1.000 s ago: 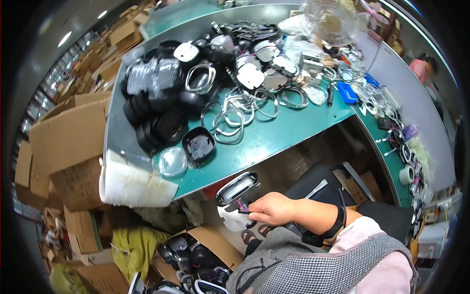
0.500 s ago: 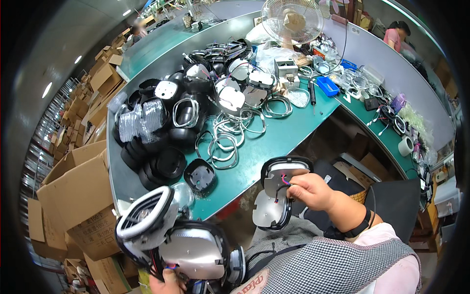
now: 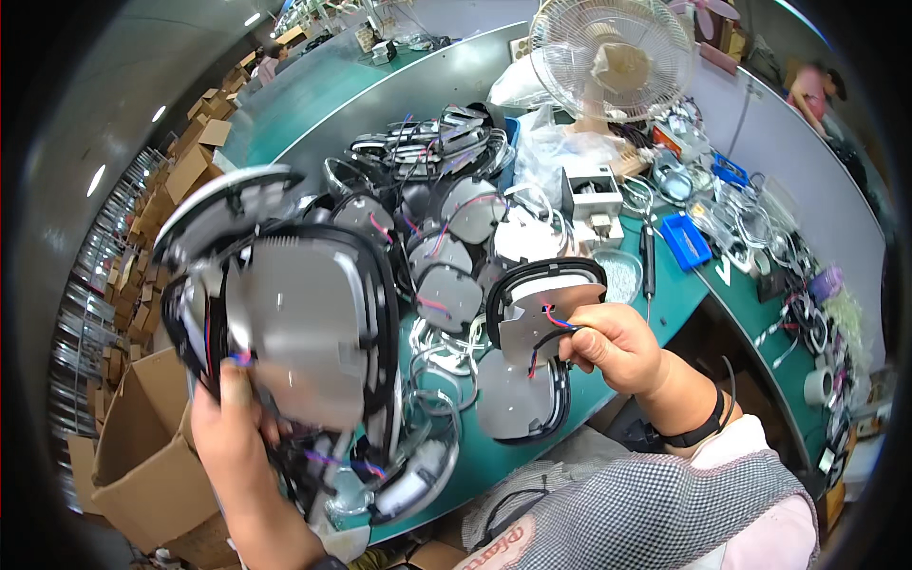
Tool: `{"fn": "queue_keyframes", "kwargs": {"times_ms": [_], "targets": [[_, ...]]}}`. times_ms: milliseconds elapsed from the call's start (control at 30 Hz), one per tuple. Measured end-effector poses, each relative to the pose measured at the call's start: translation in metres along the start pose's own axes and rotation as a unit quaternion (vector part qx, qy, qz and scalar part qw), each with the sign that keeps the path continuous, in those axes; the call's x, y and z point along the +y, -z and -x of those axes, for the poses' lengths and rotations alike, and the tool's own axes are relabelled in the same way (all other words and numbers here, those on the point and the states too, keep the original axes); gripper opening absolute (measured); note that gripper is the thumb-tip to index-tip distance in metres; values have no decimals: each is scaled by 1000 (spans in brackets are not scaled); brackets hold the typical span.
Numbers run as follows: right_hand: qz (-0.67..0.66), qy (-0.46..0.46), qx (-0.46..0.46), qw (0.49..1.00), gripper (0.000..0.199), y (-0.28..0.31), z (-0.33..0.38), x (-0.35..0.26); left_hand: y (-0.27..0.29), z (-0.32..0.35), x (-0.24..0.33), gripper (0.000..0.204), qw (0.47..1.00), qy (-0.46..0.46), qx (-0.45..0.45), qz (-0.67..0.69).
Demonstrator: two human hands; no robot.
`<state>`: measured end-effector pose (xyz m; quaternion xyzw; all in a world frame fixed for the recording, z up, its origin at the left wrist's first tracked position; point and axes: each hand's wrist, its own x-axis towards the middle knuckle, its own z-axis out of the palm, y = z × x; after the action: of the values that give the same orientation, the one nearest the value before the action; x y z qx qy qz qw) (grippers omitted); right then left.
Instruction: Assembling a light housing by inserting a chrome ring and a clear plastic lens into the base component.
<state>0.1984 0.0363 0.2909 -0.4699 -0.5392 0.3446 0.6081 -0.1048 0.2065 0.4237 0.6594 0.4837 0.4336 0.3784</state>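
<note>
Head view: left hand (image 3: 228,427) gripping one large black-rimmed panel (image 3: 304,323); right hand (image 3: 613,347) closed on one smaller panel's (image 3: 541,313) wires; one fan (image 3: 608,52)

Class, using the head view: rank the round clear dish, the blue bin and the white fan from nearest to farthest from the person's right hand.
From the right hand:
1. Round clear dish, just above it on the green bench.
2. Blue bin, up and to the right.
3. White fan, at the bench's far edge.

I see a stack of black-rimmed grey lamp housings (image 3: 294,323) raised upright at nine o'clock, blurred. A smaller black-rimmed panel (image 3: 541,313), red and blue wires trailing, tilts at centre.
</note>
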Motion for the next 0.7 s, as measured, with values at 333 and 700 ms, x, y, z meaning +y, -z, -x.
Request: {"fn": "queue_keyframes", "kwargs": {"times_ms": [333,700], "targets": [[1,-47,10,999,31,135,-122,60,-225,-296,7,32,997,38,-63,30],[26,-54,-7,998,34,196,-169,89,-323,-405,-89,94,905,36,-12,-423]]}}
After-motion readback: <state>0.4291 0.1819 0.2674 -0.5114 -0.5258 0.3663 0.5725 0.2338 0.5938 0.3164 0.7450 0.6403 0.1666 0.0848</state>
